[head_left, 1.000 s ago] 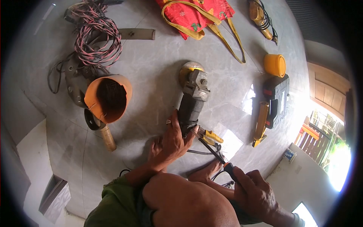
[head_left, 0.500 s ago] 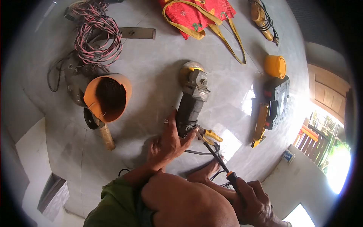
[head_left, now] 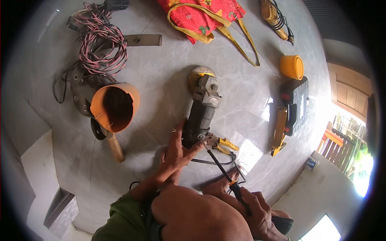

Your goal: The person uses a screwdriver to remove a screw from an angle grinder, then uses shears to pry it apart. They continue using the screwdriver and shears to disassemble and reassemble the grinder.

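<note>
Fingers of our left hand (head_left: 177,150) clamp the rear of the grinder (head_left: 201,108), which lies on the floor (head_left: 161,72). Our right hand (head_left: 257,211) is closed on the screwdriver (head_left: 219,162), its tip at the grinder's rear end. Pliers (head_left: 221,143) lie just beside it; a bucket (head_left: 114,106) sits left, a cup (head_left: 292,66) right.

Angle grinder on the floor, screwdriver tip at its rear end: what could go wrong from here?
1. The screwdriver meets the angle grinder at a slant; its tip could slip toward the left hand, whose fingers lie right beside it.
2. The grinder's black cord trails under the work; whether it is plugged in cannot be seen.
3. The pliers lie close by and could get knocked.
</note>
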Tool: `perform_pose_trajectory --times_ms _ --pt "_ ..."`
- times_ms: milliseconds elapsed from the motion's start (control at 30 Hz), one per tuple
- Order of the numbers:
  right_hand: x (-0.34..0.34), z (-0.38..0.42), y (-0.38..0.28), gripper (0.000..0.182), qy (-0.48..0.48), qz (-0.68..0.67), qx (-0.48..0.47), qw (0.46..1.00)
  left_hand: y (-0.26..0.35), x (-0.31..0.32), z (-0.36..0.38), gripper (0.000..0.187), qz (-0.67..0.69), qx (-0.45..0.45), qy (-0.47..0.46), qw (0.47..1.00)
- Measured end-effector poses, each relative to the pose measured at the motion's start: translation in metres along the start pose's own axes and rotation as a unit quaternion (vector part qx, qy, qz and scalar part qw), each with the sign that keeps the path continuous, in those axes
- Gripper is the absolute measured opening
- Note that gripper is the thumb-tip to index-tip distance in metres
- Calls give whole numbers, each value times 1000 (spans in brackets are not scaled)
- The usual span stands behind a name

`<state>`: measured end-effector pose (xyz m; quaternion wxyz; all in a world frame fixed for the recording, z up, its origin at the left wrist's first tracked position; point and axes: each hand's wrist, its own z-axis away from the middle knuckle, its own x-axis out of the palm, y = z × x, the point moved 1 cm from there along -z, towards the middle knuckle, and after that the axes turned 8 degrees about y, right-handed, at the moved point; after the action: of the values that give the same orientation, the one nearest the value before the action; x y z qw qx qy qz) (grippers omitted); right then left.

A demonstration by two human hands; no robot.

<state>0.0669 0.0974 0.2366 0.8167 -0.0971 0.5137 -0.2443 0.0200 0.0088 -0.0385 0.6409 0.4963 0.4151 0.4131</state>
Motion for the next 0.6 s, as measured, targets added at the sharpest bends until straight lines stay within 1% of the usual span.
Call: perform_pose_trajectory --times_ms 100,233,333,467,533,600 --pt "2 0 -1 47 3 -3 1 1000 5 0 0 94 -8 -20 7 1000" --pt "-25 19 31 46 48 -9 49 998 8 0 -1 93 -2 -37 -1 999" --pt "-41 27 50 45 71 -15 81 994 6 0 -1 91 -10 -18 8 1000" --pt "-46 26 50 42 49 -14 116 992 2 2 0 91 -14 -14 9 1000" --pt "-49 20 51 44 42 -48 129 990 1 2 0 91 -8 4 18 1000" --pt "-49 21 54 47 36 -47 138 989 3 2 -1 90 -4 -8 13 1000"
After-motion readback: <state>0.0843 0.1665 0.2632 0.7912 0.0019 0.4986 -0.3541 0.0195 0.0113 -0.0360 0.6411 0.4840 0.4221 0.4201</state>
